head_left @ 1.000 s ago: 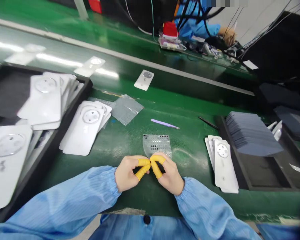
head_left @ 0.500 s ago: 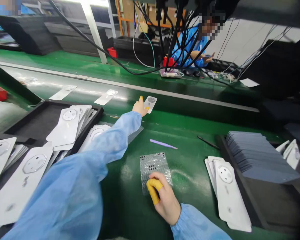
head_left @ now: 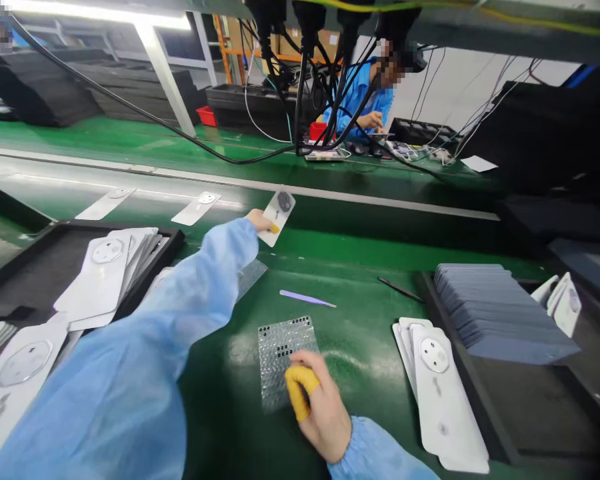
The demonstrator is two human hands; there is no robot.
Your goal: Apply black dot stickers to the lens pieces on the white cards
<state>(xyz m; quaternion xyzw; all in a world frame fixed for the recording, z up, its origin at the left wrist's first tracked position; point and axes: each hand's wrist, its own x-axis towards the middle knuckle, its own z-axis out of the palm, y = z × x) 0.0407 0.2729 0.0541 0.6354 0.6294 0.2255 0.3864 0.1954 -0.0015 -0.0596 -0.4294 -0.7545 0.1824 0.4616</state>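
At the far left a black tray [head_left: 10, 267] holds loose white cards [head_left: 103, 273], each with a round window, and more of them spill off its near edge. On the glossy belt [head_left: 55, 190] behind it, 2 more cards [head_left: 196, 208] lie flat and well apart.

The left hand [head_left: 257, 221] is stretched out over the belt's near edge, its fingers clamped on the lower end of a single white card [head_left: 276, 209], which tilts up clear of the belt. A yellow cot shows on the finger under the card. To lift it well, the grip should stay at the card's edge, off the dark round window, with the card held level enough not to flex.

Nearer the body, a clear sheet of small black dots [head_left: 283, 353] lies flat on the green surface [head_left: 360, 320]. The right hand [head_left: 320, 410] rests on its lower right corner, fingers curled together and pressing down, holding nothing; that steady pressure should keep the sheet from sliding. A lilac stick [head_left: 306, 299] and a thin black tool [head_left: 400, 289] lie beyond it.

To the right sit a short stack of cards [head_left: 437, 387] and a second tray with grey sheets [head_left: 495, 310]. Another person [head_left: 365, 100] works at the far bench.
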